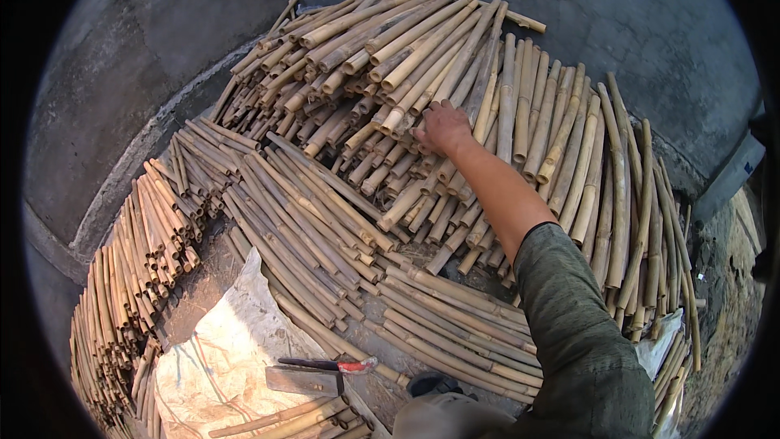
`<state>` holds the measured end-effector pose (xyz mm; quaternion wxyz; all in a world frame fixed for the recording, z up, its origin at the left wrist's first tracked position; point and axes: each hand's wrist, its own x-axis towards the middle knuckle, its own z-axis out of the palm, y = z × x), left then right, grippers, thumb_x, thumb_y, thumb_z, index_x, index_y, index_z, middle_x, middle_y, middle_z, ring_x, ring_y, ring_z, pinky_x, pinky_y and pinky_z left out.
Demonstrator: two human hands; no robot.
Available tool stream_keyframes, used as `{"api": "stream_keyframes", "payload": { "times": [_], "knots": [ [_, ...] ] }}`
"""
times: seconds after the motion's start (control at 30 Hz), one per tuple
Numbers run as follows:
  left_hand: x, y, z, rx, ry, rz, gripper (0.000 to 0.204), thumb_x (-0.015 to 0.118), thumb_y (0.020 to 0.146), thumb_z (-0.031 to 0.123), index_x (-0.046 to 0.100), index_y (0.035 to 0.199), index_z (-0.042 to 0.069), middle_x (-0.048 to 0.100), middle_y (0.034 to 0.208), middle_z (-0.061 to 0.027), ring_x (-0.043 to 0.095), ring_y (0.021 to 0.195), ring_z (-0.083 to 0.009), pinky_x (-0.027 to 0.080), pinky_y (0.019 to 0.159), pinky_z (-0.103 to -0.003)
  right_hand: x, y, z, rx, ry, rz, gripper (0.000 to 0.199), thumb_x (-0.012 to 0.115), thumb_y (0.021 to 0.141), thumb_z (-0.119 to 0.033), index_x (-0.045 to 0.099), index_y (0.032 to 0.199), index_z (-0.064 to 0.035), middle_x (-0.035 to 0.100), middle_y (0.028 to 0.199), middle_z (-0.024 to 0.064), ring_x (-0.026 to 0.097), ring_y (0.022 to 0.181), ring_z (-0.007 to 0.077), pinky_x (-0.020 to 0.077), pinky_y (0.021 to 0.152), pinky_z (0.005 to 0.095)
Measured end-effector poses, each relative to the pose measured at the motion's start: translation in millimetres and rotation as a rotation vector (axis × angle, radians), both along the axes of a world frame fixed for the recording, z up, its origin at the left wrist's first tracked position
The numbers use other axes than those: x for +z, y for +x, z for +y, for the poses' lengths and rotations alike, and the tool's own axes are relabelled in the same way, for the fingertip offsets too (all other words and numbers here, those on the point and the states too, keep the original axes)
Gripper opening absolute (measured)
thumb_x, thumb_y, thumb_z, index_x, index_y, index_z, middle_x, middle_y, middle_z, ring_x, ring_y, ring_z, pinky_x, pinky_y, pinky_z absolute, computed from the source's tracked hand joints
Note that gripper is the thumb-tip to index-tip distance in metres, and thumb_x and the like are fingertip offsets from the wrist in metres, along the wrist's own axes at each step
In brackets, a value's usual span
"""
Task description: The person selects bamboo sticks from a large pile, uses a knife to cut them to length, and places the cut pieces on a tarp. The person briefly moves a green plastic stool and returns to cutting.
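My right hand reaches forward to a big stack of cut bamboo poles against the far wall. Its fingers curl round the end of a pole near the middle of the stack; the fingertips are partly hidden. More poles lie side by side just right of the hand, and cut ends show below it. My right arm, in a dark green sleeve, comes up from the lower right. Nothing of my left hand is visible.
Bamboo lies in loose rows at centre and in a pile on the left. A pale sack covers floor at lower left. Beside it are a wooden block and a red-handled blade. Grey walls stand behind.
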<state>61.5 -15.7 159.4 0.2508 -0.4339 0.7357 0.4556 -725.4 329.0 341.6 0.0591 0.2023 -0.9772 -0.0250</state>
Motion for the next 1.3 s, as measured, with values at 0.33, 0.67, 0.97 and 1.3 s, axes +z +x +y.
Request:
{"api": "stream_keyframes", "payload": {
  "times": [0.33,0.67,0.97,1.3],
  "knots": [
    [-24.8,16.4,-8.4,0.106,0.081,0.04,0.053,0.049,0.105,0.043,0.056,0.143,0.006,0.07,0.115,-0.0109,0.062,0.097,-0.0232,0.054,0.084,-0.038,-22.0,-15.6,2.4,-0.103,-0.34,0.188,0.04,0.062,0.095,-0.033,0.061,0.13,-0.014,0.053,0.13,0.0158,0.054,0.124,0.0349,0.0498,0.103,0.0455],
    [-20.1,28.3,-19.6,0.13,0.254,-0.08,0.054,0.049,0.106,0.043,0.044,0.152,0.015,0.049,0.147,-0.0134,0.047,0.134,-0.0328,0.054,0.1,-0.048,-11.0,-24.4,2.9,-0.163,-0.24,0.117,0.048,0.062,0.097,-0.035,0.05,0.14,-0.0201,0.05,0.138,0.0157,0.06,0.121,0.036,0.0549,0.095,0.0488],
    [-26.1,62.5,-8.6,0.304,0.435,0.244,0.048,0.05,0.108,0.035,0.05,0.146,0.006,0.052,0.142,-0.0157,0.05,0.131,-0.0306,0.055,0.098,-0.052,-6.5,-39.9,11.9,-0.283,-0.514,0.113,0.045,0.064,0.097,-0.033,0.055,0.138,-0.0177,0.055,0.133,0.0192,0.065,0.113,0.0377,0.0527,0.097,0.0474],
    [56.2,9.4,16.6,0.183,0.063,0.167,0.054,0.052,0.106,0.041,0.056,0.142,0.002,0.074,0.109,-0.0129,0.069,0.096,-0.0223,0.054,0.087,-0.034,-16.3,55.8,54.3,-0.177,-1.864,-0.394,0.04,0.054,0.095,-0.025,0.054,0.129,-0.0054,0.062,0.103,0.0166,0.069,0.081,0.0266,0.0595,0.068,0.0389]
  ]
}}
